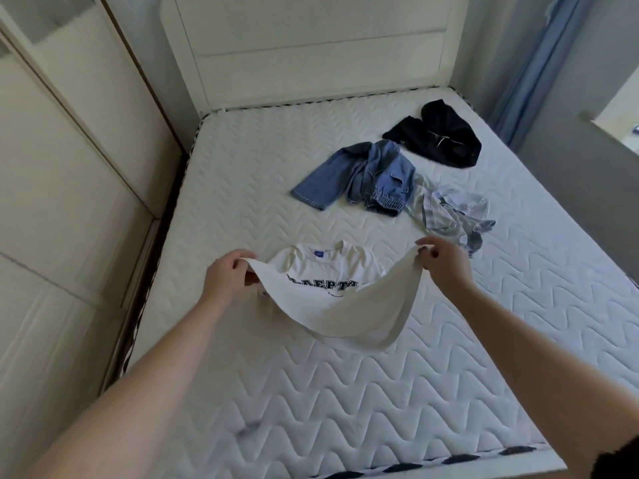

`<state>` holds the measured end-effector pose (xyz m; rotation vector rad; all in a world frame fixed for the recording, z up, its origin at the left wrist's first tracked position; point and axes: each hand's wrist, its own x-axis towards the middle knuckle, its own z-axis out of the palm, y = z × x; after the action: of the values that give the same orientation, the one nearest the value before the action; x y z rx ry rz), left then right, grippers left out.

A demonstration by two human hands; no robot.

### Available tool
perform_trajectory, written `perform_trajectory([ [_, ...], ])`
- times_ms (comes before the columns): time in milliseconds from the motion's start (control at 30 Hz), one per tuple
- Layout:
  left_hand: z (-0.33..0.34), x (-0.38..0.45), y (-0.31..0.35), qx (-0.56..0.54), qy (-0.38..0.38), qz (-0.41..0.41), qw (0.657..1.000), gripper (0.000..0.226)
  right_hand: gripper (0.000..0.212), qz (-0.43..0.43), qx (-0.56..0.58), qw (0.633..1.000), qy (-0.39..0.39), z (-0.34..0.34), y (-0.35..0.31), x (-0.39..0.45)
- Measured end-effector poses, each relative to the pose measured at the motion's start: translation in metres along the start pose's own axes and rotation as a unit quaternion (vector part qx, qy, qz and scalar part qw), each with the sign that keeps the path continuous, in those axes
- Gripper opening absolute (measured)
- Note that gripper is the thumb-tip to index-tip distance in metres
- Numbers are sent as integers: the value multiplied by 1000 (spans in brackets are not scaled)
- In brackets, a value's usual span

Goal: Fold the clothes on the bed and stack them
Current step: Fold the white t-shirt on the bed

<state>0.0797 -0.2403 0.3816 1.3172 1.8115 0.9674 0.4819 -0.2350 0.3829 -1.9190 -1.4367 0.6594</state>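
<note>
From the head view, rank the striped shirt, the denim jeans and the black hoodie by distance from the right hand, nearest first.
Measured from the right hand, which pinches the white T-shirt's hem:
1. Striped shirt, crumpled just beyond the hand, slightly right.
2. Denim jeans, farther up the bed, to the left.
3. Black hoodie, farthest, near the headboard end.

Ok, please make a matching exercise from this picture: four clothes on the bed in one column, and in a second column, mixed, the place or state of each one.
Things:
1. white T-shirt
2. blue jeans
3. black garment
4. pale striped shirt

Places or states:
A. crumpled, farthest away, nearest the headboard
B. crumpled at the right, just beyond the right hand
C. hem lifted by the right hand and the left hand
D. bunched in the middle of the mattress, one leg pointing left

Pairs: 1-C, 2-D, 3-A, 4-B
</note>
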Motion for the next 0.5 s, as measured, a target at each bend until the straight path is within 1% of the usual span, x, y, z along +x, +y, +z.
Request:
perform_trajectory([
  [133,-15,37,66,-62,41,28,997,34,25,-42,6,999,27,-35,-50,47],
  [300,-39,79,138,-102,78,83,988,34,24,-91,22,993,78,-75,-110,88],
  [400,-56,97,167,-112,96,108,983,34,18,-123,18,989,81,-96,-132,108],
  [500,-71,110,182,-92,115,138,979,29,10,-142,-6,987,75,-110,-141,126],
])
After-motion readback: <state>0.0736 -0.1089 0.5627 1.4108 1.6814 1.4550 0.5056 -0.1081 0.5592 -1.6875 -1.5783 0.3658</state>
